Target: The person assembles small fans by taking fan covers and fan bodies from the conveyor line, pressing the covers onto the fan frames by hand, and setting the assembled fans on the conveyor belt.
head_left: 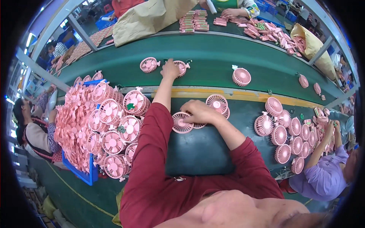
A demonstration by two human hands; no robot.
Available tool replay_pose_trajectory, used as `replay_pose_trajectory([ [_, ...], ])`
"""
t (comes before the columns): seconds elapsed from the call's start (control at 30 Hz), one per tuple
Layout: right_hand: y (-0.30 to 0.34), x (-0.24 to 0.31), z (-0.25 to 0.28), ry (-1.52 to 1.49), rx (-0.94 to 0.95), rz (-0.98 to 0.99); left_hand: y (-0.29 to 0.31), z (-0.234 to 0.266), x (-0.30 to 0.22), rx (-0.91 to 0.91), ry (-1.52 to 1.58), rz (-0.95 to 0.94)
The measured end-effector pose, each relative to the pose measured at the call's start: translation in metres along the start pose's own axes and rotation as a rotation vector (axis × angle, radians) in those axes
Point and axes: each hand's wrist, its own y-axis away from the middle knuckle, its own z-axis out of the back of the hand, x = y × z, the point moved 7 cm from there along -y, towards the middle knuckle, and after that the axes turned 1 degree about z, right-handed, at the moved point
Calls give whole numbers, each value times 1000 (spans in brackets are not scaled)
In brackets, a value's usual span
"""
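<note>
My left hand (170, 70) reaches over the green conveyor belt, its fingers closed at the left edge of a pink fan head (181, 68). Another pink fan head (149, 65) lies on the belt just left of it, with its blades showing. Above the dark work surface, my right hand (198, 112) grips a round pink fan grille (182, 122) at its upper right edge, thumb over the slats. Part of a further grille shows beneath that hand. Beside my right wrist a pink grille (216, 103) overlaps one more.
Fan heads (113, 142) are stacked left of my arm, beside a blue crate (90, 175) heaped with pink blades (78, 125). Several grilled fan heads (283, 135) stand at right near a co-worker in purple (323, 171). Across the belt lie pink parts (266, 33) and a brown sack (313, 51).
</note>
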Motion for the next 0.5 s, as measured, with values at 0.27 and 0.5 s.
replay_pose_trajectory([
  [0.27,21,-57,96,-661,-872,-116,31,1,-3,-234,201,-197],
  [0.5,33,-48,104,103,-1066,9,103,-28,-33,73,1376,-36],
])
